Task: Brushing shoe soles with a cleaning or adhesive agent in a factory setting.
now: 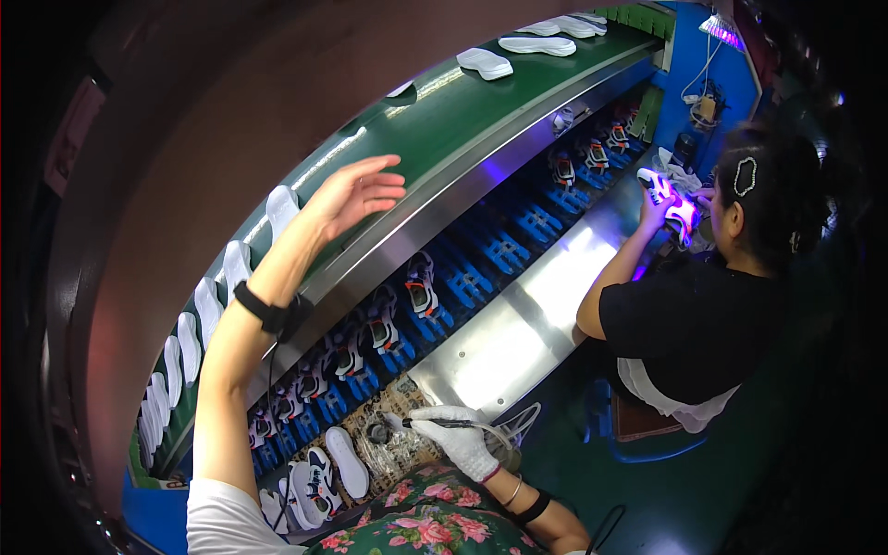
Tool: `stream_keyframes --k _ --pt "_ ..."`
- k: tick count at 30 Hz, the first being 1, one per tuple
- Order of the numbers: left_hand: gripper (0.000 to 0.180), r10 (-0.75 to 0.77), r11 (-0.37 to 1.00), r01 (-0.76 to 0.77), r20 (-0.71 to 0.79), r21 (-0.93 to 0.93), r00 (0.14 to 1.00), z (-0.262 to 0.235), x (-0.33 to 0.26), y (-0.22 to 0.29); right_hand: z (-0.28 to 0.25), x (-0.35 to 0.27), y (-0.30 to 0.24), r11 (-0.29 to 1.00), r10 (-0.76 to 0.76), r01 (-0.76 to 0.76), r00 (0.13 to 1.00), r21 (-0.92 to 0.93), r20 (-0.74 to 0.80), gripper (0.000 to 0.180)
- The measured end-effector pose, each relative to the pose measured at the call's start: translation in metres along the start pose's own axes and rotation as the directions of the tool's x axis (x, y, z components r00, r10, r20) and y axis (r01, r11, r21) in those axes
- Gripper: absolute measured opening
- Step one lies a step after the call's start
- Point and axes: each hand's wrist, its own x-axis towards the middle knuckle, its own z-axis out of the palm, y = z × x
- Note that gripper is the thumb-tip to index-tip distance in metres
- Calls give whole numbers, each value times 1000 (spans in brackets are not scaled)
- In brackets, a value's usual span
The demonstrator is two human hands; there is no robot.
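Left hand (356,196) open over the belt (435,139), right hand (467,439) closed on a tool (444,424)

In the head view, we see the left hand raised across the green belt, its bare fingers spread and holding nothing; the nearest sole (280,208), one of a white row, is partly behind that forearm. A brown panel (203,120) cuts off the belt's far edge and leaves only a sliver of one sole further up.

The right hand, in a white glove, grips the slim black tool near a dark cup (377,432). The glove covers part of the tool, and we cannot tell whether the pale tubing (527,421) behind it is joined on. Clear plastic (398,453) lies crumpled beside the cup. To its left rest a white sole and a shoe (319,486); the pile beyond is partly hidden by the sleeve (231,518).

At right, a co-worker (684,314) holds another shoe in purple glare — its details wash out, and the far hand is partly hidden.

Any writing is hard to make out: a sign (69,139) at left is too dim and blurred to read — we get only faint marks.
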Motion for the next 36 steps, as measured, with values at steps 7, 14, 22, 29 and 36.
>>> stream_keyframes --k 7,14,22,29,36 --pt "68 124 681 -77 -11 728 992 11 109 17 -17 12 -13 1000 1 -2 999 -14 -45 22" --pt "62 159 99 -194 177 976 971 -10 219 19 -26 32 -17 998 -55 52 991 -21 -126 19" --pt "70 212 -445 -25 133 895 968 -32 335 1 -55 55 0 997 36 -50 971 -55 -236 19" --pt "52 94 -444 275 -261 853 961 -111 366 28 -63 78 4 933 107 -126 992 -336 -74 32" --pt "68 306 -331 101 6 938 952 -145 408 34 -71 119 -16 989 28 -48 990 -138 -142 30"
